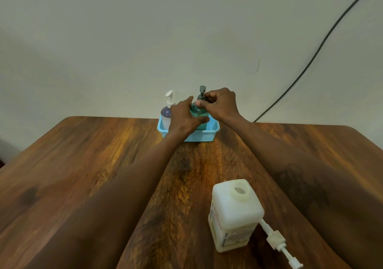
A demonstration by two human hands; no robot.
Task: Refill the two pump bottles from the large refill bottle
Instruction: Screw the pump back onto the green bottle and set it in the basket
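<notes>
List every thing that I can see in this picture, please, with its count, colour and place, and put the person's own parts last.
table: 1, brown wood, under everything.
basket: 1, light blue, far edge of the table, by the wall.
teal pump bottle: 1, teal with grey pump, upright in the basket, right side.
white pump bottle: 1, white with dark purple shoulder, upright in the basket, left side.
refill bottle: 1, cloudy white, upright, near right of the table, neck open.
loose pump: 1, white, lying on the table beside the refill bottle.
cable: 1, black, on the wall, right.
wall: 1, pale grey, behind the table.
left grip: 1, hand, holds the teal pump bottle's body.
right grip: 1, hand, pinches its pump collar.
</notes>
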